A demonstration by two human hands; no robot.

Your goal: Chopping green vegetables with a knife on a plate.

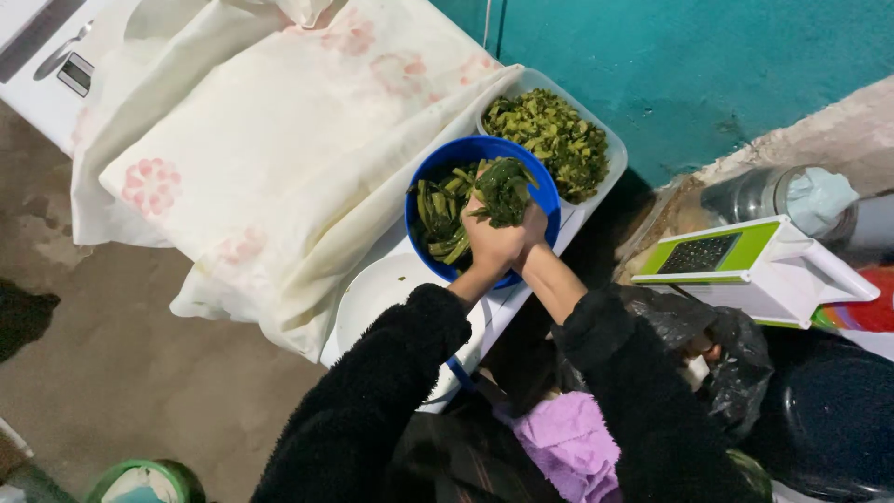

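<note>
Both hands clasp one bunch of greens [504, 191]: my left hand [486, 244] and right hand [531, 228] press together, fingers closed around its lower end. I hold the bunch above the blue bowl [438, 158], which contains more cut greens. A white tub [615, 154] of chopped greens sits just beside the bowl.

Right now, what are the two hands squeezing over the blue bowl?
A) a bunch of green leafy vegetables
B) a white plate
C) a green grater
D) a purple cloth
A: the left hand and right hand are pressed together around a clump of green leafy vegetables, held above the blue bowl, which has more greens inside.
</note>
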